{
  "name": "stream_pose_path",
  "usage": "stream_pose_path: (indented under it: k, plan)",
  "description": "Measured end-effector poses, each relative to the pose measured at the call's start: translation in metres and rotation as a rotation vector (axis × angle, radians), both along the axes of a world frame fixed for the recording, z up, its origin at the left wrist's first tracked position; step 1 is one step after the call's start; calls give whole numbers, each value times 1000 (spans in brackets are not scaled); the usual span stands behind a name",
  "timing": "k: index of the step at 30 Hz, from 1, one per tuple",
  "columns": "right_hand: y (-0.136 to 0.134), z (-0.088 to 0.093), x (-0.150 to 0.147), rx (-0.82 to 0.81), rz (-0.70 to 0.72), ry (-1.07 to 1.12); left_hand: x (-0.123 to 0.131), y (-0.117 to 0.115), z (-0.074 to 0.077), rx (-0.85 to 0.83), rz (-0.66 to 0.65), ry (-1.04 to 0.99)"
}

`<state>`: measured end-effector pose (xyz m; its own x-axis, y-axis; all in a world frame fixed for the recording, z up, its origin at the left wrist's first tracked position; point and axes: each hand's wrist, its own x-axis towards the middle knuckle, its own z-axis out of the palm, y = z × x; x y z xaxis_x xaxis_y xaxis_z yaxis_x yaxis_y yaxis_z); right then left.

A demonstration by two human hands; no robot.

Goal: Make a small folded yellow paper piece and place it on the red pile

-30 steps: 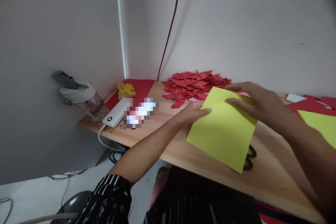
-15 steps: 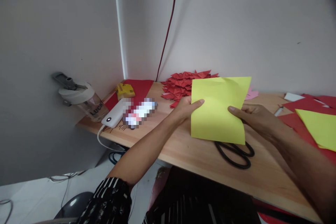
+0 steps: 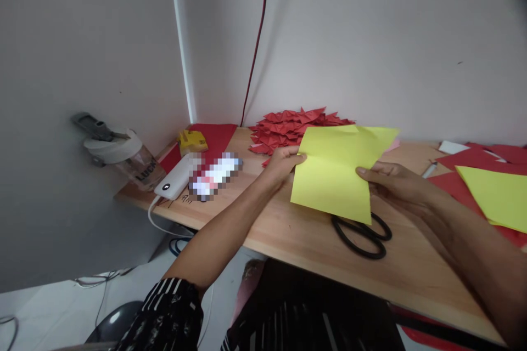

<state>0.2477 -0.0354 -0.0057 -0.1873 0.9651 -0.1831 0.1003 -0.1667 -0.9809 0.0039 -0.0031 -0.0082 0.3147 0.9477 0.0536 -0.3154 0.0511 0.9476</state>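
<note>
A yellow sheet of paper [image 3: 329, 175] is held up over the desk, slightly bent and tilted. My left hand [image 3: 284, 164] pinches its left edge, thumb on the front and fingers behind. On the opposite edge my right hand [image 3: 389, 180] grips it the same way, also with the thumb in front. Black-handled scissors [image 3: 364, 238] lie on the desk just below the sheet; their blades are hidden behind it. At the wall, partly covered by the paper, sits a pile of folded red paper pieces [image 3: 284, 129].
More yellow sheets [image 3: 498, 197] and red paper [image 3: 469, 160] lie at the right, beside a pen [image 3: 429, 170]. Leftward are a phone [image 3: 216, 175], a white power bank [image 3: 177, 178] with a cable, a small yellow packet [image 3: 192, 142] and a tilted-looking bottle [image 3: 127, 156] at the desk's edge.
The yellow sheet has tipped, its lower edge swinging left and its surface bending more, still in both hands. The whole view has shifted slightly.
</note>
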Motion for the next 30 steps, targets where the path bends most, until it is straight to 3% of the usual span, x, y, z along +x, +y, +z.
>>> stream_pose_path:
  k: [3,8,13,30]
  plan:
    - [3,-5,1,-93,13,144,-1,2,1,7,-17,5]
    - [5,-7,0,-78,-1,207,-5,2,7,21,-45,25]
    - [2,-1,-5,-95,-111,215,-6,0,10,33,-64,34]
    - [4,0,-5,20,-163,298,-6,2,9,187,-71,124]
